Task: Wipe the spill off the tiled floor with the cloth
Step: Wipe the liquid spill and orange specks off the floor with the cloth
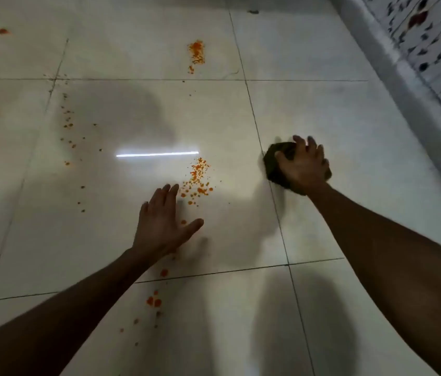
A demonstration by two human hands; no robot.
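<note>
The right hand [304, 165] gripped the dark cloth [276, 169] on the tiled floor [322, 104]. The left hand [162, 223] lay flat — fingers straight — beside the orange spill [197, 177].

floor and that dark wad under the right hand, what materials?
Floor: looks like glazed ceramic or polished stone tile, pale and glossy; it mirrors a light strip and shows dark grout lines. Cloth: seemingly soft fabric, dark olive, bunched under the right hand; weave too blurred to tell.

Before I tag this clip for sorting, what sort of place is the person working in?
Probably a room in a home, though which one I cannot tell. The floor is large glossy pale tiles with dark grout lines, spattered with orange spill, and a patterned fabric, perhaps bedding, hangs at the upper right.
</note>
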